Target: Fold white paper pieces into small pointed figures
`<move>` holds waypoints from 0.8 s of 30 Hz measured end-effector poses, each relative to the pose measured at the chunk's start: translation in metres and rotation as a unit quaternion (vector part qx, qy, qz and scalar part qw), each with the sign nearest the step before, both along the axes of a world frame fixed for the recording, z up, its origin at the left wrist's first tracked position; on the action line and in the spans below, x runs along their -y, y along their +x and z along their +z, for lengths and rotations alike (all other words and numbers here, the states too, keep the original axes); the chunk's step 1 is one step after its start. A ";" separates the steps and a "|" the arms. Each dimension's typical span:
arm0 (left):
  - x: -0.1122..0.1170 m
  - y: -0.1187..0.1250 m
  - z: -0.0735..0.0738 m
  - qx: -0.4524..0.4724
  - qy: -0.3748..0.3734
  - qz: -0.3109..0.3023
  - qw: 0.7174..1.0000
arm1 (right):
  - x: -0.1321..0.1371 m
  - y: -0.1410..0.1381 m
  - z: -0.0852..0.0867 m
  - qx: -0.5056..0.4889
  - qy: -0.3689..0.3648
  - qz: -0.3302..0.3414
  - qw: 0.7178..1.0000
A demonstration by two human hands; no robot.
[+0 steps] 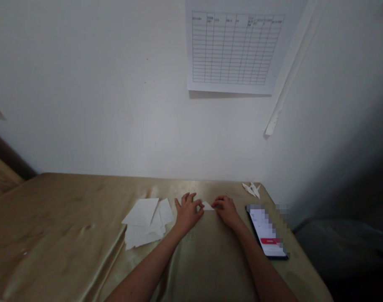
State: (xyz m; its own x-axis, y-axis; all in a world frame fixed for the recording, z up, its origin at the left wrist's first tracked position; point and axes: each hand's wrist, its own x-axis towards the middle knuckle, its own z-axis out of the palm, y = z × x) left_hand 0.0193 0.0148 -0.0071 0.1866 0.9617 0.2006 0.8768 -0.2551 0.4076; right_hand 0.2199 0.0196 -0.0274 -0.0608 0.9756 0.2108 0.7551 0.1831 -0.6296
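A small white piece of folded paper (208,206), roughly triangular, lies at the table's middle between my two hands. My left hand (188,212) pinches its left corner with thumb and forefinger, the other fingers raised and spread. At the right corner, the fingertips of my right hand (226,209) are closed on the same paper. Left of my left hand lies a loose stack of white paper sheets (143,214), some with torn edges.
A phone (267,233) with a lit screen lies right of my right forearm. Small folded paper pieces (252,189) sit at the table's back right corner. The brown-covered table (68,218) meets a white wall, where a printed chart (232,50) hangs.
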 end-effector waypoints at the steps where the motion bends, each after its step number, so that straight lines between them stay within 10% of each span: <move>1: 0.001 0.001 0.000 -0.001 0.005 0.002 1.000 | 0.001 0.000 0.000 0.002 0.005 0.002 1.000; 24: 0.000 0.006 0.003 -0.023 -0.004 -0.008 1.000 | 0.006 -0.014 0.006 0.025 0.014 -0.046 0.999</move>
